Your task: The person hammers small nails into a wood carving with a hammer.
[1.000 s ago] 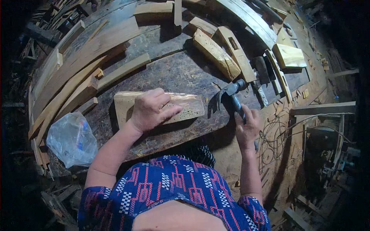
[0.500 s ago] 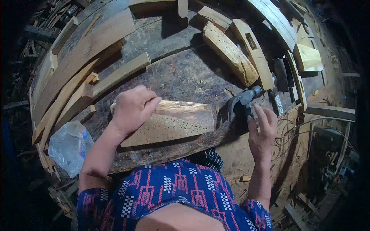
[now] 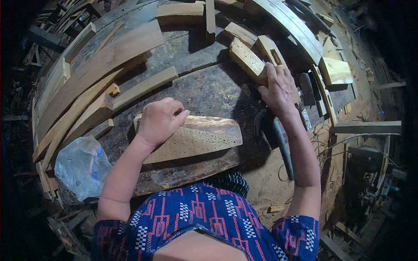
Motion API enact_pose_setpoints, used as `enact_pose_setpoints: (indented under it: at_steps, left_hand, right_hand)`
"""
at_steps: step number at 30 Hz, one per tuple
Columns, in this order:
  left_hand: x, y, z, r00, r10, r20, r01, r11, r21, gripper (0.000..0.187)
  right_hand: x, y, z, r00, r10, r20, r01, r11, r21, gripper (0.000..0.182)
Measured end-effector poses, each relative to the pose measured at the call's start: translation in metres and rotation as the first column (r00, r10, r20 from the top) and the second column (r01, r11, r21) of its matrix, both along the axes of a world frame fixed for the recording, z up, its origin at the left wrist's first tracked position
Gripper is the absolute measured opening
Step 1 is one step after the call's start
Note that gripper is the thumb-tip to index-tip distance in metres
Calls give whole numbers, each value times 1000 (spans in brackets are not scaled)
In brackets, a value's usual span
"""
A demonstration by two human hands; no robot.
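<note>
Below, scuffed workbench [image 3: 202,93], littered floor [image 3: 263,185]; left hand [image 3: 160,122] curled, right hand [image 3: 279,91] over wooden block [image 3: 246,58]; both grips unclear

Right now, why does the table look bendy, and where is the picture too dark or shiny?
Head view: the table looks bowed, likely from the wide lens; head view: the corners fade to black, and shadow blurs the top of the hammer near the right hand; head view: the pale block at far right catches bright light.
</note>
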State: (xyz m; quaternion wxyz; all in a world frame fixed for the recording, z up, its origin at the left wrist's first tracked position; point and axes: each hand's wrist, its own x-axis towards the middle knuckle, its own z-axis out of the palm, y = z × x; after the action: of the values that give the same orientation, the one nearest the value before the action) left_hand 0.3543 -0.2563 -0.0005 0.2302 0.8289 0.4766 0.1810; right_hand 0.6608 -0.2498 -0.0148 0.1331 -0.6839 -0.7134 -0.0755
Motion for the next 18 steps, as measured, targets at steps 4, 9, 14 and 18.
enact_pose_setpoints:
  at_steps: [4,9,14,18]
  left_hand:
    - [0,1,-2,1000,9,17,-9,1000,15,15]
    - [0,2,-11,995,1,98,-13,993,116,12]
    - [3,1,1,974,55,219,-58,998,10,13]
    - [25,18,-2,978,-62,200,71,997,-37,19]
  right_hand:
    - [2,3,14,981,39,-188,-16,992,123,46]
    - [-2,2,95,974,190,-127,-43,698,715,39]
    - [-9,-20,135,982,126,-138,1,736,677,42]
    - [15,-13,94,996,35,-79,10,858,514,43]
